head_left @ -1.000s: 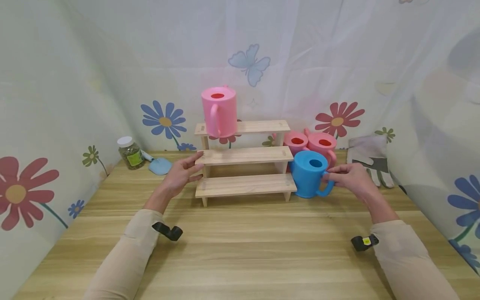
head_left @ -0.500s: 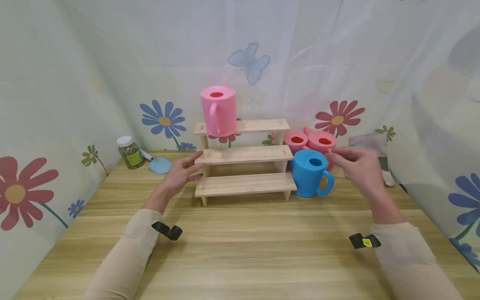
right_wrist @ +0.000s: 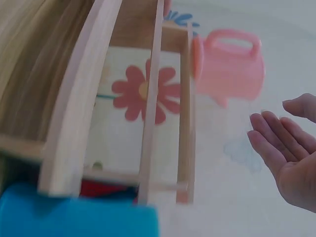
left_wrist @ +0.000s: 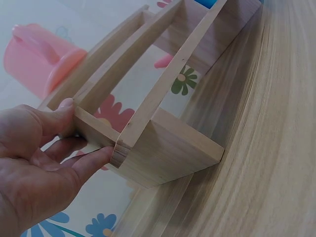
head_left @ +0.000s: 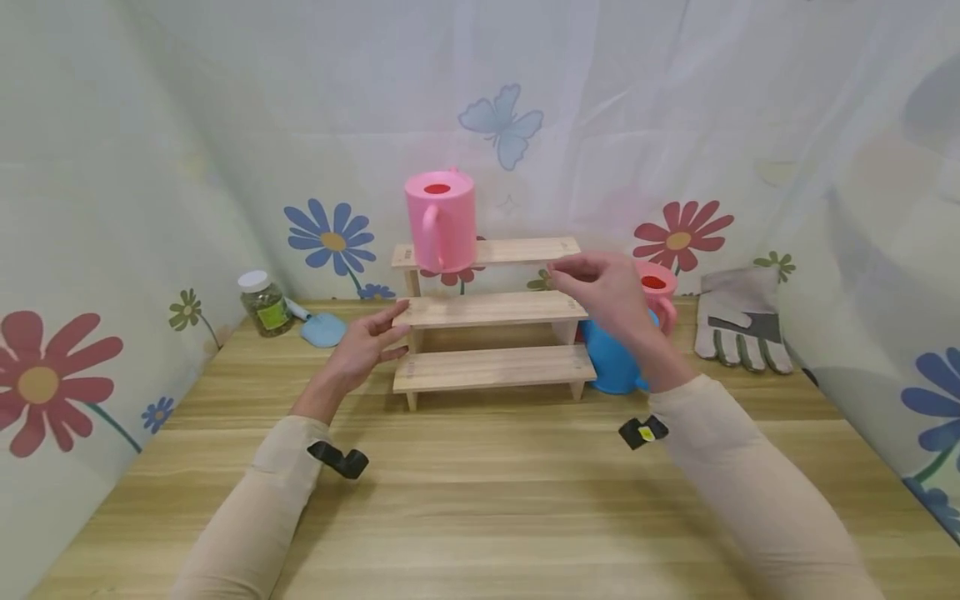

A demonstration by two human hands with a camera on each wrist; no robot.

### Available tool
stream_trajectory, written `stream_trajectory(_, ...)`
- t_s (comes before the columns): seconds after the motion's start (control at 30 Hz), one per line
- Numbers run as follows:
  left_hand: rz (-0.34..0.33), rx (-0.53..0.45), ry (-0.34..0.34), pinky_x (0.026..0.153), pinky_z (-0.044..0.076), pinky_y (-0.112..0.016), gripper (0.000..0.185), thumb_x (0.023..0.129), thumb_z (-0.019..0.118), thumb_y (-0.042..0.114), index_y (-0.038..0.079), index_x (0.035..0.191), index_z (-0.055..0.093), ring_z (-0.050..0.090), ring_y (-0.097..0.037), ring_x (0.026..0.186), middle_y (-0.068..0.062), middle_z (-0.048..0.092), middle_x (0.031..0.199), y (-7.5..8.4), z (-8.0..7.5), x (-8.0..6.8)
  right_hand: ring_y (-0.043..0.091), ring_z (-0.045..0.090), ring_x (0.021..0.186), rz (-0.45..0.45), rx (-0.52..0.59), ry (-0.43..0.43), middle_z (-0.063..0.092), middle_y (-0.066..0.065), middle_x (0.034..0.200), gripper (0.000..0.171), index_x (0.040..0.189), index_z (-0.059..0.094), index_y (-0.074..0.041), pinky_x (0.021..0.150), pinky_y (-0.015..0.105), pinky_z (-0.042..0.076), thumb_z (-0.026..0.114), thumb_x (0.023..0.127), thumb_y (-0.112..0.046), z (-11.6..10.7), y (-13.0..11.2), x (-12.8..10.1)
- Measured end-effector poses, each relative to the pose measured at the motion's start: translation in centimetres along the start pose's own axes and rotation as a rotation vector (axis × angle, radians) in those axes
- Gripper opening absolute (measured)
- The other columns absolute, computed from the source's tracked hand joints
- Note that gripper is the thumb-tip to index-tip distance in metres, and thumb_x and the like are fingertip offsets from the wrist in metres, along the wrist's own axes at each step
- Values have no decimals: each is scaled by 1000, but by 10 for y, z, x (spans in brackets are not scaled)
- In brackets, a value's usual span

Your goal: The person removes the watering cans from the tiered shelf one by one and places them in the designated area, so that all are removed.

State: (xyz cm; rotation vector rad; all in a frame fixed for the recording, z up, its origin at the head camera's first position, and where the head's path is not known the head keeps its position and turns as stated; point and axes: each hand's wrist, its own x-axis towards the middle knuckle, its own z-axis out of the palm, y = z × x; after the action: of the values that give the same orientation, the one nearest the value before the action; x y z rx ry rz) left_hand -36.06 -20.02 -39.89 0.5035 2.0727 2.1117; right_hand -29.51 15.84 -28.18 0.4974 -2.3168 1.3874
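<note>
Steadying the three-step pale wooden rack (head_left: 491,312) at centre frame, the left hand (head_left: 360,350) pinches the middle step's left end between thumb and fingers. The right hand (head_left: 603,287) hovers empty, fingers loosely extended, just right of the rack. One pink plastic watering can (head_left: 441,221) already stands on the top step; the blue plastic watering can (head_left: 611,362) and another pink can (head_left: 656,287) wait on the table (head_left: 480,483), right of the rack, so shelving looks barely begun.
</note>
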Motion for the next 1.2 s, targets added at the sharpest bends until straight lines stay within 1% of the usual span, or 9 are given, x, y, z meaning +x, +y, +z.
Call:
stream_trajectory(0.17,-6,-6,-6,92,40,-47,50,92,53,14,13,139,37,29,-25,128,1,25,146,4,1,-1,8,62,79,-75,52,-56,68,-1,90,30,99,70,-8,71,25,52,71,79,-31,38,-25,30)
stream_trajectory(0.3,-14,-11,-31,95,36,-50,52,93,51,10,8,141,32,26,-27,129,-2,21,147,14,7,-6,8,63,78,-63,130,-79,68,-2,88,28,99,70,-6,70,25,53,71,79,-26,64,-40,48)
stream_trajectory(0.37,-21,-9,-42,96,35,-52,52,94,49,9,6,142,30,25,-28,130,-4,19,148,18,10,-9,8,63,77,-57,149,-67,68,-2,87,27,97,70,-6,70,25,52,72,79,-25,75,-46,53)
stream_trajectory(0.47,-17,-8,-43,96,33,-53,52,94,49,9,7,142,29,25,-28,129,-5,19,148,19,11,-9,9,63,78,-32,173,-52,68,0,87,30,97,70,-4,69,25,52,73,76,-26,87,-53,62)
stream_trajectory(0.67,-13,5,-32,96,34,-52,52,94,49,9,7,142,30,26,-28,129,-4,20,147,19,9,-9,11,63,78,72,193,-13,67,2,86,40,97,69,-4,65,25,53,79,69,-32,103,-62,73)
stream_trajectory(0.83,-19,14,-28,96,34,-53,51,94,48,8,7,142,30,26,-28,129,-4,20,148,19,9,-11,10,61,77,108,174,49,67,1,86,44,96,69,-6,56,25,54,79,67,-37,116,-63,78)
stream_trajectory(1.0,-15,19,-37,96,33,-54,51,94,48,8,7,142,30,26,-29,129,-6,19,148,20,9,-11,10,62,75,123,217,86,66,1,83,32,92,69,-5,57,26,54,78,71,-27,127,-64,81)
stream_trajectory(1.1,-15,24,-40,96,33,-54,51,94,48,9,7,142,29,26,-30,129,-6,18,148,21,10,-10,10,62,76,132,251,66,66,1,85,27,94,68,-5,59,25,54,76,73,-20,130,-65,81)
stream_trajectory(1.2,-12,13,-36,96,33,-54,52,94,49,9,7,142,30,26,-30,129,-6,18,148,19,9,-9,13,63,77,147,287,39,66,2,87,29,100,65,-5,55,29,55,75,74,-15,129,-66,81)
